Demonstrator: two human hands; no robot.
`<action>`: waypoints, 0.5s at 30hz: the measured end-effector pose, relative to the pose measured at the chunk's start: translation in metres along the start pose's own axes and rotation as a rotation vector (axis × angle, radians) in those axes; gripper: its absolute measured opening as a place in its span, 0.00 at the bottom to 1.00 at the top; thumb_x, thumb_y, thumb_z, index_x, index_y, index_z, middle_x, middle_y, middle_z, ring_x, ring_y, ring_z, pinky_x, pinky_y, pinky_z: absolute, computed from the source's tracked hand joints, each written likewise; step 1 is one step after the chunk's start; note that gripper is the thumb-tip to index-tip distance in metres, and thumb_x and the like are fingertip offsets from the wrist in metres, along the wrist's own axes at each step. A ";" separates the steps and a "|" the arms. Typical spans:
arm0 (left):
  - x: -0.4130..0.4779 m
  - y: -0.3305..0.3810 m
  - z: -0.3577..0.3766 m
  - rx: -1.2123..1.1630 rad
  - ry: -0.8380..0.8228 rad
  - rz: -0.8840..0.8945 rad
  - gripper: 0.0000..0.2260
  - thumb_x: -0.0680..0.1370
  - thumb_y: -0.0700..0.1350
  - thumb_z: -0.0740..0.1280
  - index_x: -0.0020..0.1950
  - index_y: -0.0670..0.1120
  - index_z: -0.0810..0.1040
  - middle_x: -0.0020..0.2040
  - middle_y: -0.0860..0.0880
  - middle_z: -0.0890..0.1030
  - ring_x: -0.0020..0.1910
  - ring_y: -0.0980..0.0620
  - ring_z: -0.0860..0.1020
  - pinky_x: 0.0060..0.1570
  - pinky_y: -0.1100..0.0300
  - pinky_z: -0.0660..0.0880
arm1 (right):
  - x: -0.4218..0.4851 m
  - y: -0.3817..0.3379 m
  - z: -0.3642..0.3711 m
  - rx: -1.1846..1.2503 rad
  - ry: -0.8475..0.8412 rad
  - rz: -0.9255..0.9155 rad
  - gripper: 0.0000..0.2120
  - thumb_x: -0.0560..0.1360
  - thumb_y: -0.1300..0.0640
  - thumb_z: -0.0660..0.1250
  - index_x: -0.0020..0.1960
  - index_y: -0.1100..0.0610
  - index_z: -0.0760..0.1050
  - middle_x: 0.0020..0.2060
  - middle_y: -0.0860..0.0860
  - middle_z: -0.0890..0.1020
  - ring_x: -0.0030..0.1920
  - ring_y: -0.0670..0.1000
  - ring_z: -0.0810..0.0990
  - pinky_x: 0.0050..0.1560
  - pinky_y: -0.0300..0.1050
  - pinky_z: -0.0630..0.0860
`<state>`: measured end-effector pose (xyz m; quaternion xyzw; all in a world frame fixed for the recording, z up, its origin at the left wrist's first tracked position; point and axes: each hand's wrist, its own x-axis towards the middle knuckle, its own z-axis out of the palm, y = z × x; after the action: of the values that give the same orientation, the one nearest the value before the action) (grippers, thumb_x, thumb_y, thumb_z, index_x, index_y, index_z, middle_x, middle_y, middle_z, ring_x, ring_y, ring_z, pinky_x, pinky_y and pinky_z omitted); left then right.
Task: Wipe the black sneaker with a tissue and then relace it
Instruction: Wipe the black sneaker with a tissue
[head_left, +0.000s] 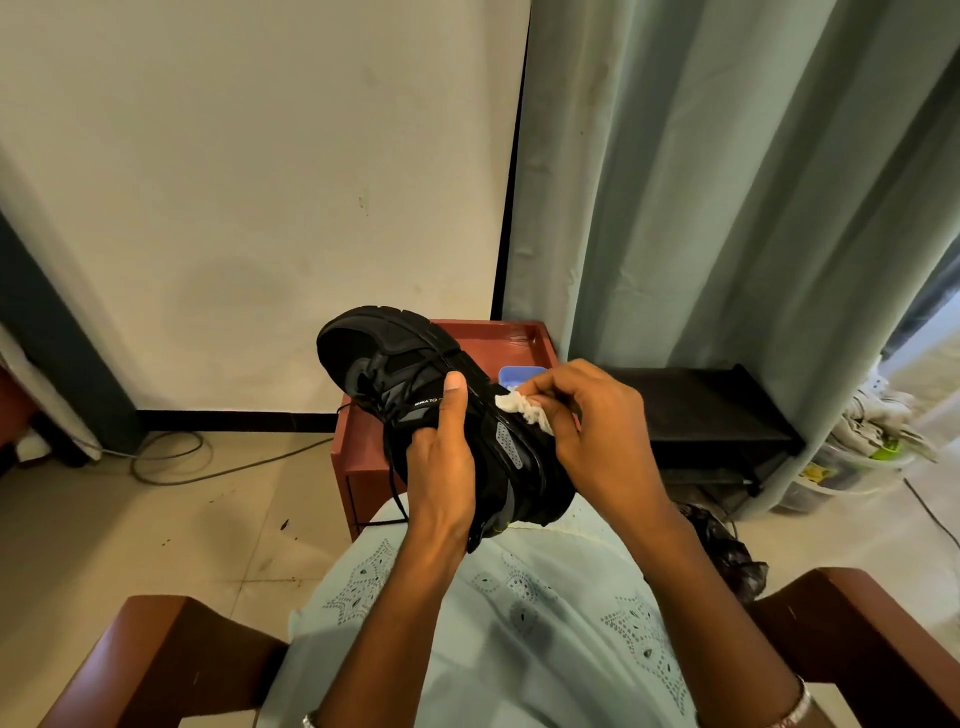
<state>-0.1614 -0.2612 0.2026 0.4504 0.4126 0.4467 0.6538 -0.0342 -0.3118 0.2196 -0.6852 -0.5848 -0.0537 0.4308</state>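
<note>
Left grip (441, 462) is clasped round the black sneaker (384, 358), held above the lap (519, 618) near the red worktop (363, 452), and a crumpled tissue (519, 408) is pinched in the right grip (592, 426) against its sole edge; wiping is judged in hand, strokes along the sole being required before relacing.

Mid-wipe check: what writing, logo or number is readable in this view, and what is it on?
On the black sneaker, side panel: small white lettering, upside down to the camera, too blurred to read.
On the plastic tub by the curtain: a yellow label, too blurred to read.
No other text shows.
</note>
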 end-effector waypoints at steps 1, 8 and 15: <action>0.001 0.000 -0.002 -0.003 0.008 -0.005 0.19 0.79 0.63 0.60 0.43 0.52 0.83 0.46 0.47 0.85 0.50 0.48 0.83 0.60 0.45 0.77 | 0.000 0.000 0.001 0.001 -0.009 -0.004 0.09 0.74 0.68 0.70 0.46 0.55 0.83 0.42 0.39 0.78 0.44 0.40 0.78 0.48 0.29 0.73; 0.011 -0.003 -0.011 -0.088 0.078 -0.034 0.16 0.77 0.66 0.60 0.37 0.64 0.84 0.46 0.53 0.85 0.52 0.49 0.82 0.62 0.44 0.75 | -0.046 0.000 -0.014 0.068 -0.007 0.046 0.06 0.75 0.65 0.71 0.47 0.55 0.82 0.43 0.41 0.80 0.45 0.44 0.79 0.43 0.31 0.74; 0.011 0.003 -0.015 -0.254 0.013 -0.193 0.26 0.72 0.67 0.67 0.59 0.49 0.82 0.55 0.47 0.85 0.55 0.46 0.83 0.62 0.44 0.76 | -0.063 -0.004 0.000 0.087 0.163 0.061 0.06 0.76 0.67 0.69 0.49 0.58 0.81 0.44 0.46 0.80 0.46 0.43 0.79 0.48 0.31 0.74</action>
<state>-0.1736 -0.2467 0.2001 0.3195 0.3984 0.4335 0.7425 -0.0574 -0.3593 0.1852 -0.6766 -0.5284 -0.0705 0.5079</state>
